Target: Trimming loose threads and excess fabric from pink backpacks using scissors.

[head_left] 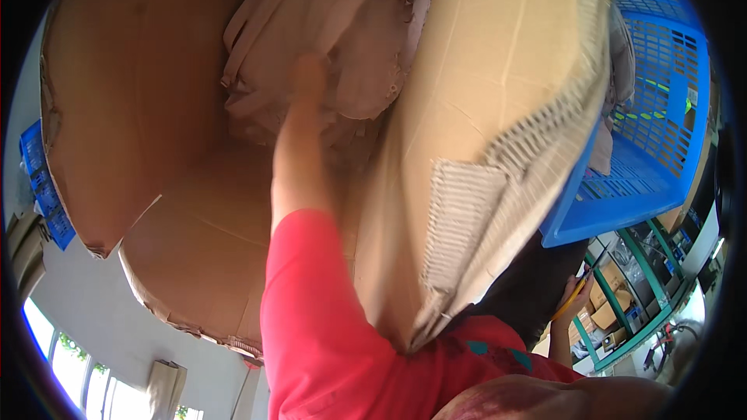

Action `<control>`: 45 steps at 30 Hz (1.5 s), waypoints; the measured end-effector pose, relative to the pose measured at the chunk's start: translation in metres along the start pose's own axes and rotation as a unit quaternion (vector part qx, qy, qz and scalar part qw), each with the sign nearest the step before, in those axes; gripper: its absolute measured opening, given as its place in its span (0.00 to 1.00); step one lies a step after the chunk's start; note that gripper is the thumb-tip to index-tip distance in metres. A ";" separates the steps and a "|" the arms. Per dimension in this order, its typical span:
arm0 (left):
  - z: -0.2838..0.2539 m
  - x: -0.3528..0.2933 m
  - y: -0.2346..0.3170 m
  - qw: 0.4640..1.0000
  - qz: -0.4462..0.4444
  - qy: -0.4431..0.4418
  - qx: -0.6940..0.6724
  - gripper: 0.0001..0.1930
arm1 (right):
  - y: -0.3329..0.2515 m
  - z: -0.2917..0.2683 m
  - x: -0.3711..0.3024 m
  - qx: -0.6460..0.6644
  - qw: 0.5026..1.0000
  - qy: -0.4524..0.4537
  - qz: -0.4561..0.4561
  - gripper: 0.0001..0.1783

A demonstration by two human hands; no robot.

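Observation:
Deep inside a large cardboard box [459, 54], my left hand [310, 76] reaches onto a bundle of dusty-pink fabric pieces [362, 82]. Motion and shade blur that hand, so its fingers cannot be made out. Strips and rounded flaps of the same cloth lie bunched around it. Off to the right, outside the box, my right hand [580, 300] is closed round a pair of yellow-handled scissors [567, 306]. Their dark blades point up and away from the hand.
Beside the box at the right, a blue plastic basket [615, 222] holds some cloth. Its neighbour is a green-framed rack [661, 295] with cartons and plastic bags. The box's near edge [467, 210] is torn and ragged. Another blue crate [45, 187] shows at far left.

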State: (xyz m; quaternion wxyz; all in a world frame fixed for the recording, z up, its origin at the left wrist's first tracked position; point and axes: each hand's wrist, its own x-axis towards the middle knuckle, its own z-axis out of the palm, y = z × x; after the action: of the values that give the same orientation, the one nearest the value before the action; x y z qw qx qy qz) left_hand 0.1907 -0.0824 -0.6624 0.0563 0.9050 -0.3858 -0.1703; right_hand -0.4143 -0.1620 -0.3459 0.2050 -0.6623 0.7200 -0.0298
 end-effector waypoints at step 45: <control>-0.451 -0.311 0.332 0.842 0.434 0.039 -0.318 0.06 | -0.130 -0.134 -0.073 0.536 0.701 -0.207 -0.422 0.28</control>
State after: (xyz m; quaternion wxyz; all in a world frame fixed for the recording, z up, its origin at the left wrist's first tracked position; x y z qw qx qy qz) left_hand -0.0763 -0.1038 -0.0807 0.4242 0.5831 -0.6613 -0.2066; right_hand -0.3339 -0.1377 -0.1641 0.6356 -0.6642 0.1672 -0.3564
